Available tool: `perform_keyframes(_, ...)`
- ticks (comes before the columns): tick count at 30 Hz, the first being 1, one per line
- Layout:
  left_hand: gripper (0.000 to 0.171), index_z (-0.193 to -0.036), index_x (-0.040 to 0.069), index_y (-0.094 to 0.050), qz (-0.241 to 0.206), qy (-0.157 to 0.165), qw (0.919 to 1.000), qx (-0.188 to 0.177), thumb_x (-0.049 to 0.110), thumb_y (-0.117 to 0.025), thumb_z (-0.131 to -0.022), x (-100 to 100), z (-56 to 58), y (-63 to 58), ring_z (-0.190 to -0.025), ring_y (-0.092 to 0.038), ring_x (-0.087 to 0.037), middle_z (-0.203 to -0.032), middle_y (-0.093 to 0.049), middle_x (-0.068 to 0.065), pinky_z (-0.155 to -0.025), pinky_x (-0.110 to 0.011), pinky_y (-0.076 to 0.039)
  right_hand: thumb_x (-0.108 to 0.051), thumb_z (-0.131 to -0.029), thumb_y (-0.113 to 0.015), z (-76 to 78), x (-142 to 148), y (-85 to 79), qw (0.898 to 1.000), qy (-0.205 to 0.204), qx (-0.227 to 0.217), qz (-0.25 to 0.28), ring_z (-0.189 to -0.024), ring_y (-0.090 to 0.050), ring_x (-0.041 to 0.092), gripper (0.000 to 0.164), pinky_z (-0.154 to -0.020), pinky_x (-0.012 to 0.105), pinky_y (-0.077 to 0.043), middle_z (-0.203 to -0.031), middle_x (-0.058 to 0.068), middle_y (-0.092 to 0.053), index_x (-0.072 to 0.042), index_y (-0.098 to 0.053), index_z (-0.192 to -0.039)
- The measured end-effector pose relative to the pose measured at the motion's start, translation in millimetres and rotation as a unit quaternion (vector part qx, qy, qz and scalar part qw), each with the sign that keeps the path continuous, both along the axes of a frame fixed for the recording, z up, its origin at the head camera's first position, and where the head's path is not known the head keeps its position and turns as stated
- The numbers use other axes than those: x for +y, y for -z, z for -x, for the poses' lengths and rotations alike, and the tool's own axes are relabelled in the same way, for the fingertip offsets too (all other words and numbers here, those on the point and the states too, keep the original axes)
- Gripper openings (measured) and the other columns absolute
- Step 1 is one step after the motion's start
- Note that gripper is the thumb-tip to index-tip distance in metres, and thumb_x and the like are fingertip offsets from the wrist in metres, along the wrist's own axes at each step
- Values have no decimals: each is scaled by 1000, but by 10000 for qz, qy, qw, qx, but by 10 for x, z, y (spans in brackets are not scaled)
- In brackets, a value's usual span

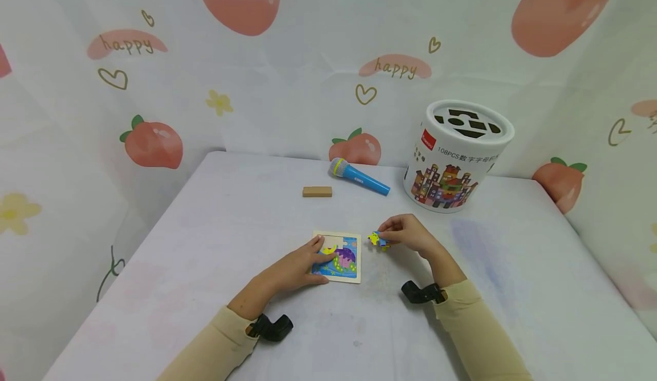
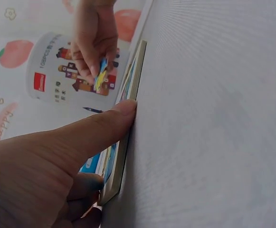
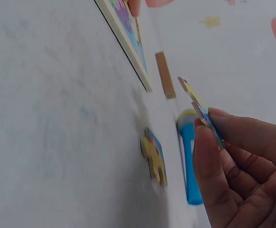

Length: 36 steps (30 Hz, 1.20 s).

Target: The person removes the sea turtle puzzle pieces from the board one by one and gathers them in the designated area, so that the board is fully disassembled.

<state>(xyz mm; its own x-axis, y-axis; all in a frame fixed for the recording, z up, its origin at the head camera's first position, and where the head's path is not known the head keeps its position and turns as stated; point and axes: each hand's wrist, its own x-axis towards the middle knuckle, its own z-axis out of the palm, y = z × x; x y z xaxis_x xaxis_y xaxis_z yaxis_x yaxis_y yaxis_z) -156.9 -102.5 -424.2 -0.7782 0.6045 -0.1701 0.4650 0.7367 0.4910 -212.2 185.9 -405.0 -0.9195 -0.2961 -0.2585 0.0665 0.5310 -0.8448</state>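
Observation:
A small square jigsaw puzzle board (image 1: pixel 359 262) with a pale wooden frame lies flat on the table. Its picture shows a purple figure on blue, with a bare wooden gap near the top. My left hand (image 1: pixel 300 266) holds the board at its left side, the thumb (image 2: pixel 114 121) against the frame's edge. Just right of the board, my right hand (image 1: pixel 408 234) pinches a blue and yellow puzzle piece (image 3: pixel 205 116) between thumb and fingertips, raised above the table. A second yellow and blue piece (image 3: pixel 153 156) lies on the table beneath that hand.
Beyond the board lie a brown wooden block (image 1: pixel 317 191) and a blue toy microphone (image 1: pixel 361 178). A large white tub (image 1: pixel 446 164) with a holed lid stands at the back right. A fabric backdrop (image 1: pixel 287 96) with peach prints hangs behind the table.

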Motion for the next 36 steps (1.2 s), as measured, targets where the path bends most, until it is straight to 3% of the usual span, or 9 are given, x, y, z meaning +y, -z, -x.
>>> perform_keyframes(16, 57, -139, 24, -45, 71, -100, 9998, -159, 40, -62, -87, -1, -7, 15, -145, -10, -27, -156, -15, -13, -114, -47, -25, -12, -89, -62, -51, 424, 68, 9994, 255, 71, 211, -73, -61, 7, 28, -69, 26, -56, -84, 2, -67, 11, -62, -105)
perform_keyframes(36, 57, -139, 23, -46, 88, -156, 9997, -134, 41, -62, -87, 2, -16, 6, -145, -12, -27, -156, -16, -13, -113, -47, -27, -21, -88, -64, -98, 579, 133, 9969, 778, 12, -86, -68, -54, 7, 34, -61, 22, -48, -81, -6, -65, 6, -64, -109)
